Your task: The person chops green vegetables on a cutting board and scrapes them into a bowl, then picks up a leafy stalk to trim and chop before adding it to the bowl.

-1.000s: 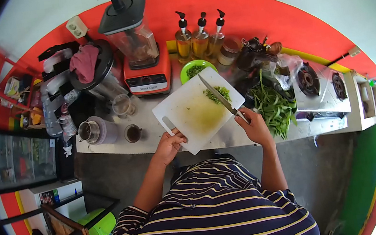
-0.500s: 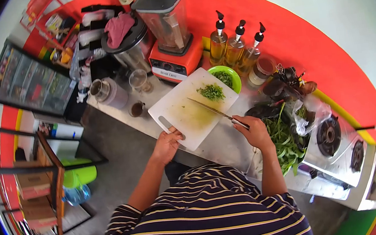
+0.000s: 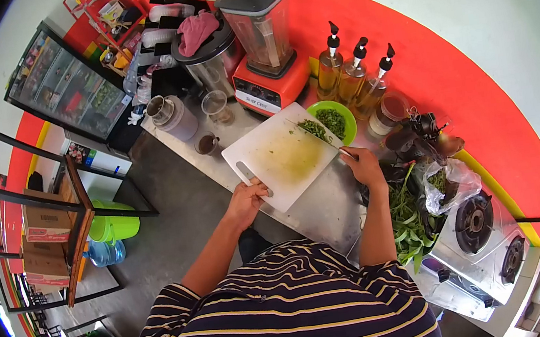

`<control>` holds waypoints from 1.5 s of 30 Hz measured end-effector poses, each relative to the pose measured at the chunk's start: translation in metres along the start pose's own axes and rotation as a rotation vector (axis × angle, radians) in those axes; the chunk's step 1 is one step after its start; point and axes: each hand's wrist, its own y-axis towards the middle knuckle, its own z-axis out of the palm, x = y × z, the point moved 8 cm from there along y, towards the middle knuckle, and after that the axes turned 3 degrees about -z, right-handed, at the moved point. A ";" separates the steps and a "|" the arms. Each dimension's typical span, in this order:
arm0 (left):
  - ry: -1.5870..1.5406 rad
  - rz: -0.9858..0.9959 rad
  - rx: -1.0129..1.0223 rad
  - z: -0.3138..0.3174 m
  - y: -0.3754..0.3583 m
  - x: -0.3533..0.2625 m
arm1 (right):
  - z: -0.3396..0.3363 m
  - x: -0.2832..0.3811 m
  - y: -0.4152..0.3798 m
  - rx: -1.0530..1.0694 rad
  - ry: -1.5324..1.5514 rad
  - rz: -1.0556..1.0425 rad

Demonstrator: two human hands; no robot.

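Note:
My left hand [image 3: 248, 201] grips the near left edge of a white cutting board [image 3: 274, 171], by its slotted handle. My right hand [image 3: 363, 168] is closed on the handle of a knife [image 3: 348, 153]. The knife's blade lies at the far right part of the board, against a pile of chopped green leaves [image 3: 313, 129], and is partly hard to make out. A light green bowl [image 3: 351, 125] with more chopped leaves [image 3: 330, 122] in it stands right beyond that edge of the board. A greenish wet stain and a few leaf bits mark the board's middle.
Behind the board stand a red blender [image 3: 270, 80] and several pump bottles [image 3: 351, 77]. A dark cup [image 3: 207, 145] and a clear cup [image 3: 216, 109] are to the left. Leafy stems [image 3: 407, 218], a plastic bag [image 3: 455, 184] and a gas stove [image 3: 474, 223] lie to the right.
The knife has moved toward the board's far right edge, and the chopped leaves have shifted with it toward the bowl. My left hand still holds the board. The camera view has shifted.

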 end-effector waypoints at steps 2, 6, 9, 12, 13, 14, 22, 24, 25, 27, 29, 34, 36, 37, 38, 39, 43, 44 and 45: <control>0.023 -0.010 -0.009 0.001 0.001 -0.003 | 0.000 -0.002 -0.001 -0.029 -0.037 0.035; 0.091 -0.026 -0.029 0.007 -0.001 -0.009 | -0.002 -0.002 -0.009 -0.171 -0.096 0.094; 0.124 -0.042 -0.043 0.003 0.001 -0.006 | -0.003 0.009 -0.018 -0.256 -0.040 0.087; 0.165 -0.048 -0.060 0.007 0.000 -0.008 | -0.016 0.054 -0.035 -0.144 0.081 0.084; 0.158 -0.050 -0.061 0.009 -0.001 -0.008 | -0.011 0.062 -0.037 -0.066 0.142 0.074; 0.213 -0.051 -0.069 0.011 -0.002 -0.008 | -0.005 0.057 -0.039 -0.061 0.135 0.077; 0.350 -0.026 -0.083 0.020 -0.004 -0.014 | 0.030 0.084 -0.062 0.082 0.252 -0.191; 0.437 -0.001 -0.073 0.019 -0.003 -0.016 | 0.036 0.080 -0.062 0.123 0.272 -0.188; 0.436 -0.002 -0.075 0.019 -0.003 -0.015 | 0.035 0.073 -0.058 0.071 0.256 -0.190; 0.427 -0.035 -0.090 0.017 -0.004 -0.013 | 0.032 0.067 -0.054 0.019 0.242 -0.196; 0.427 -0.040 -0.086 0.014 -0.005 -0.010 | 0.020 0.051 -0.049 -0.119 0.155 -0.035; 0.429 -0.059 -0.086 0.018 -0.007 -0.010 | 0.008 0.026 -0.049 -0.294 0.011 0.064; 0.427 -0.051 -0.092 0.018 -0.006 -0.011 | 0.002 0.030 -0.051 -0.311 -0.037 0.097; 0.437 -0.054 -0.088 0.018 -0.006 -0.011 | 0.001 0.037 -0.053 -0.308 0.045 0.042; 0.452 -0.045 -0.091 0.017 -0.005 -0.012 | 0.001 0.045 -0.056 -0.309 0.130 -0.008; 0.471 -0.040 -0.088 0.020 -0.005 -0.014 | -0.001 0.047 -0.058 -0.324 0.141 0.008; 0.488 -0.010 -0.011 0.038 -0.007 -0.022 | 0.006 0.098 -0.067 -0.004 0.099 -0.264; 0.483 -0.029 -0.028 0.036 -0.007 -0.022 | 0.008 0.104 -0.070 -0.015 0.058 -0.270; 0.478 -0.049 -0.050 0.033 -0.008 -0.021 | 0.009 0.108 -0.072 -0.022 0.021 -0.276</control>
